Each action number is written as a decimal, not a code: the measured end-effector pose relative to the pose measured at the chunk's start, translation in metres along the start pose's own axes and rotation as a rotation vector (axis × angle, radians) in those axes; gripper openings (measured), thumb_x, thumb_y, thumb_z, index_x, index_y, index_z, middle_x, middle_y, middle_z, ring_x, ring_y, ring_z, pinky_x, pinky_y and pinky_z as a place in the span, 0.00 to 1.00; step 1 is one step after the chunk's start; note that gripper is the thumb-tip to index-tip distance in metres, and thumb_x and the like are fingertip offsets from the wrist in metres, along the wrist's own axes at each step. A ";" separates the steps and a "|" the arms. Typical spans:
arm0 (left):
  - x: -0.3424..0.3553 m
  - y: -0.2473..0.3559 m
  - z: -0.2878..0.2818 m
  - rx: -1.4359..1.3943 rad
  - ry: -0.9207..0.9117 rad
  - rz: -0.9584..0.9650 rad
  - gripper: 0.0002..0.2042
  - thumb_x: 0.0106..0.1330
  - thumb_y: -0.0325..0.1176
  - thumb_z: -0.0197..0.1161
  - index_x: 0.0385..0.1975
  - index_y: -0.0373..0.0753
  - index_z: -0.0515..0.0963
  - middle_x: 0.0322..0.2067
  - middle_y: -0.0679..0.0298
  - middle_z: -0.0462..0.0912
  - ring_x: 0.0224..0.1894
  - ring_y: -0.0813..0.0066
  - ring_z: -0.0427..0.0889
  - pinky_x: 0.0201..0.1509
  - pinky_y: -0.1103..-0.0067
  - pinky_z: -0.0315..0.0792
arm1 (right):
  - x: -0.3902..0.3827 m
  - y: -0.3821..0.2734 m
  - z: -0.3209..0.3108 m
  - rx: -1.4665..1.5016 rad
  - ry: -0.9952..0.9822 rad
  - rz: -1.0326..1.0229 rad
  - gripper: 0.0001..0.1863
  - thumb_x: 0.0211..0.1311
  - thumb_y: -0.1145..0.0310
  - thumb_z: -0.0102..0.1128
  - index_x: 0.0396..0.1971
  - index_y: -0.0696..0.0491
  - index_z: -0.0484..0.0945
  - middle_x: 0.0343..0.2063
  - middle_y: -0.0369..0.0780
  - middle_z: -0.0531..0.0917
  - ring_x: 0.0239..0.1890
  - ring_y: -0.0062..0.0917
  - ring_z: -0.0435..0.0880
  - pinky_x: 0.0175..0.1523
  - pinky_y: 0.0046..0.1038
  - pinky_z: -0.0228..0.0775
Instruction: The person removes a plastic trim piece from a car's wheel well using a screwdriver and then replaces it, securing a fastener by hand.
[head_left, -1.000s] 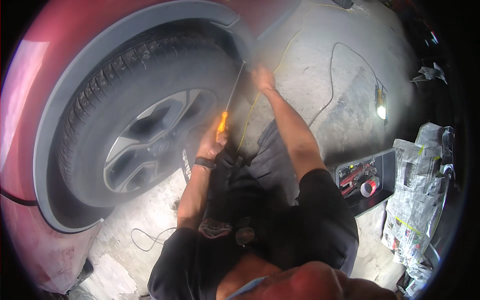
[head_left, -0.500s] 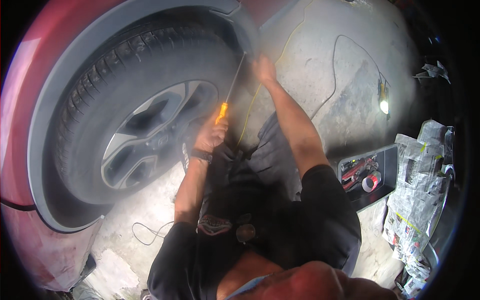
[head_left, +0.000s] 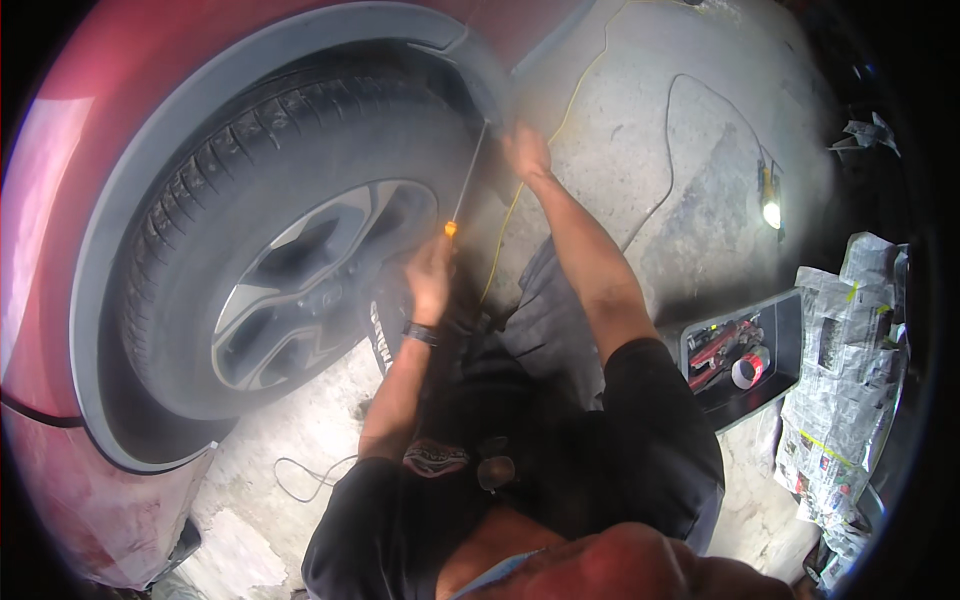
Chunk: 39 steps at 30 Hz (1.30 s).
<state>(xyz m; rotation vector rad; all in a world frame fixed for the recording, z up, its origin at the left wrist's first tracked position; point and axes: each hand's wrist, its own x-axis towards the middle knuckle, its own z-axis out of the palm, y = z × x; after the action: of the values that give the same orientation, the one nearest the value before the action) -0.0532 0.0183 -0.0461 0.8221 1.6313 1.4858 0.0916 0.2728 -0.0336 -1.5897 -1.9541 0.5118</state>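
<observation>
My left hand (head_left: 430,278) is closed around the orange handle of a long screwdriver (head_left: 470,172), only the handle's top showing above the fingers. The thin shaft slants up, and its tip meets the lower end of the grey wheel arch trim (head_left: 88,290) on a red car. On the other side of that trim end, my right hand (head_left: 527,153) is closed at the edge, its fingertips partly hidden and a little blurred. Left of the screwdriver stands the car's wheel (head_left: 290,215), with a black tyre and a silver and dark rim.
A lit work lamp (head_left: 770,200) lies on the concrete floor to the right, its cable curving across. A yellow cord (head_left: 572,105) runs past my right hand. Nearer, a dark tray (head_left: 745,408) holds tools and a roll, beside a newspaper-covered object (head_left: 838,370).
My left hand has turned and slid up the screwdriver handle, covering more of it. The tip stays at the trim end, with my right hand still beside it. The whole view has shifted slightly.
</observation>
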 end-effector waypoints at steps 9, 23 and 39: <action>0.010 0.035 -0.022 -1.050 -0.315 -0.781 0.16 0.71 0.38 0.59 0.51 0.34 0.72 0.34 0.61 0.79 0.19 0.83 0.71 0.17 0.89 0.67 | -0.002 -0.009 -0.005 0.001 -0.009 0.033 0.18 0.59 0.63 0.64 0.44 0.58 0.74 0.40 0.53 0.82 0.46 0.51 0.81 0.51 0.47 0.74; 0.029 0.013 -0.029 -1.021 -0.370 -0.910 0.12 0.67 0.37 0.65 0.44 0.37 0.77 0.32 0.61 0.80 0.18 0.83 0.72 0.16 0.91 0.64 | -0.002 -0.008 -0.005 0.029 -0.043 0.051 0.19 0.60 0.63 0.62 0.45 0.58 0.73 0.41 0.53 0.82 0.46 0.51 0.81 0.50 0.47 0.73; -0.011 0.033 0.007 0.663 0.109 0.539 0.12 0.66 0.31 0.63 0.45 0.32 0.78 0.30 0.53 0.82 0.32 0.62 0.82 0.34 0.71 0.76 | -0.001 -0.008 -0.005 0.055 -0.034 0.045 0.19 0.60 0.62 0.61 0.47 0.57 0.72 0.42 0.55 0.82 0.47 0.52 0.81 0.51 0.48 0.73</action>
<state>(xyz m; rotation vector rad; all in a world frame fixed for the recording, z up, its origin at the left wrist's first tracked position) -0.0431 0.0163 -0.0125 1.6743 2.1348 1.3361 0.0887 0.2693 -0.0247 -1.6029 -1.9160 0.6092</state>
